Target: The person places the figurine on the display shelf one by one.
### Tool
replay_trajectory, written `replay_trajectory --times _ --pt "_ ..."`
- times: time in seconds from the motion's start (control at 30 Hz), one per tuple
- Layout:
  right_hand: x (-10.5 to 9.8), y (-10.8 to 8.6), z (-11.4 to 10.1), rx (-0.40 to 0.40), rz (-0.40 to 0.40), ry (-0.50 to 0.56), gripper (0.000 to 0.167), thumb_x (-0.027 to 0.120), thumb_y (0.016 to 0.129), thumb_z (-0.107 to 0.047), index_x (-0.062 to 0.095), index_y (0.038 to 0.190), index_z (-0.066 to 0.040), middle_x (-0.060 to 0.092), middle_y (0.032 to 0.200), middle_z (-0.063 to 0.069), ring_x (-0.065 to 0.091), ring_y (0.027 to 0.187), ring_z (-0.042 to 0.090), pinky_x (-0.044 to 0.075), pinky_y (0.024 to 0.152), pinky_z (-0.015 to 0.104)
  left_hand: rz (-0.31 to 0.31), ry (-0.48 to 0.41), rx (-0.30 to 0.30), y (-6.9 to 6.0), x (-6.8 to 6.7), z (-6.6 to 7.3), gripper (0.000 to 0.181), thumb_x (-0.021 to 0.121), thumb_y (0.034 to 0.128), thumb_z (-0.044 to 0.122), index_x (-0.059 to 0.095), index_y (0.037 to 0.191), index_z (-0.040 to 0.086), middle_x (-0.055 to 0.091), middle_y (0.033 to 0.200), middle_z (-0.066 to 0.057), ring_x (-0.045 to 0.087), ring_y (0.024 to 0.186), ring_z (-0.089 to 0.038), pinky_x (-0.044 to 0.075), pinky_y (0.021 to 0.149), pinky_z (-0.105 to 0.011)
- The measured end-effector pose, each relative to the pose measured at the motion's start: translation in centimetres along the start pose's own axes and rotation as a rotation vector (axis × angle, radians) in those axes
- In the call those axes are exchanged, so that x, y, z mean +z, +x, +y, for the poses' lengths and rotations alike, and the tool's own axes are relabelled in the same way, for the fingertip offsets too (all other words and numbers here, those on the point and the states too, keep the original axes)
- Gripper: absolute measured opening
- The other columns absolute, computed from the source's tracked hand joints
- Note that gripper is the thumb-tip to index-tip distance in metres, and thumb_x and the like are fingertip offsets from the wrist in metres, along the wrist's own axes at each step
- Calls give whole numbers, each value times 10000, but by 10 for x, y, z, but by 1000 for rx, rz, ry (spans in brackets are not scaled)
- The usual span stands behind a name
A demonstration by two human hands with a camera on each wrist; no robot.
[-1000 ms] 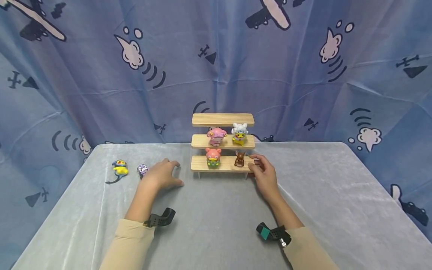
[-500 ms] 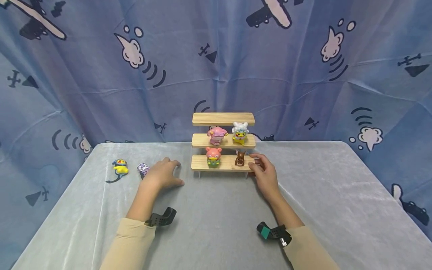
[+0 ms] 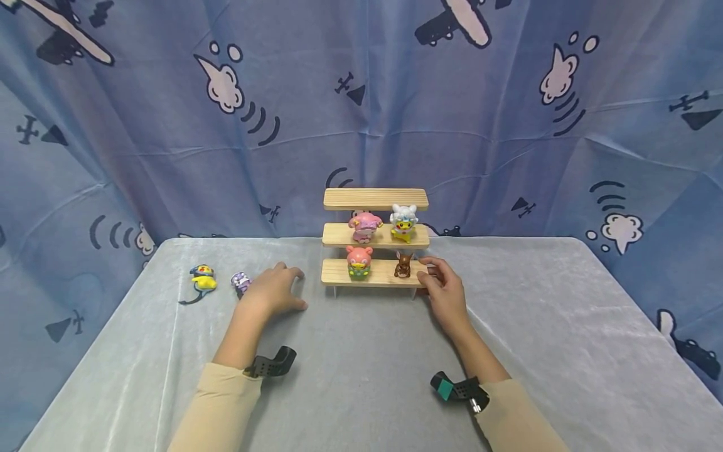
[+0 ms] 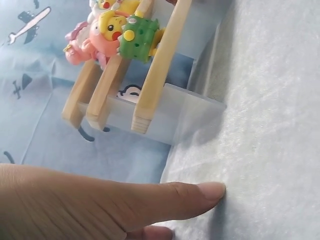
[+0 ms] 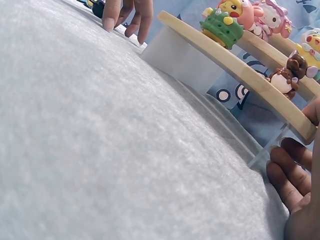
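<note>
A three-tier wooden display shelf [image 3: 375, 199] with clear supports stands at the table's far middle. My right hand [image 3: 446, 295] holds the right end of its lowest tier, some fingertips against the clear support below. That tier bears a pink-and-green figurine [image 3: 358, 263] and a brown figurine [image 3: 403, 265]. On the middle tier are a pink figurine [image 3: 364, 226] and a white-hooded yellow figurine [image 3: 403, 223]. My left hand [image 3: 275, 290] rests low over the table left of the shelf, thumb and fingers apart, holding nothing. A white-and-purple figurine [image 3: 240, 284] lies partly hidden beside it.
A yellow-and-blue figurine with a dark tail [image 3: 203, 281] lies farther left on the grey cloth-covered table [image 3: 361, 376]. A blue printed curtain [image 3: 305, 94] hangs behind the table. Both wrists wear black straps.
The head view has shifted very slightly. Both hands, the shelf and the figurines keep their places.
</note>
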State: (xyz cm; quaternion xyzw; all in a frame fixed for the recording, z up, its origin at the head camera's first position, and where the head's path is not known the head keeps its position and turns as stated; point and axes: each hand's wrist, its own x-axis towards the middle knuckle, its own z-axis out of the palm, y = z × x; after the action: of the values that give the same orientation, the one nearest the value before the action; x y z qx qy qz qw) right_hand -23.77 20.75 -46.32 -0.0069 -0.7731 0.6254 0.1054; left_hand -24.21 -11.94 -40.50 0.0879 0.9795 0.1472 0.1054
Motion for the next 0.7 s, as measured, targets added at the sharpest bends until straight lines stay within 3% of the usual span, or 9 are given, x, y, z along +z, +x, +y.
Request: replay_trajectory --times 0.23,0.5,0.7 --pt "1 1 2 -9 9 -14 308 576 985 -56 604 1290 -19 651 1150 267 631 810 -13 578 710 195 9 -143 59 -1 -6 -10 640 790 823 201 560 1396 33 661 1293 -221 627 1207 -373 489 1050 -520" --pt "1 2 3 -12 13 -23 318 569 980 -48 596 1295 -18 651 1121 234 630 804 3 582 701 198 57 -155 22 -4 -17 -26 536 690 904 147 548 1408 35 615 1369 -243 570 1288 -418 445 1090 -564" --pt "0 2 4 -9 14 -18 310 573 980 -51 603 1287 -29 649 1122 242 630 807 14 583 703 203 71 -170 9 -10 -25 -39 542 667 905 113 527 1417 3 584 1391 -280 539 1312 -451 421 1113 -572"
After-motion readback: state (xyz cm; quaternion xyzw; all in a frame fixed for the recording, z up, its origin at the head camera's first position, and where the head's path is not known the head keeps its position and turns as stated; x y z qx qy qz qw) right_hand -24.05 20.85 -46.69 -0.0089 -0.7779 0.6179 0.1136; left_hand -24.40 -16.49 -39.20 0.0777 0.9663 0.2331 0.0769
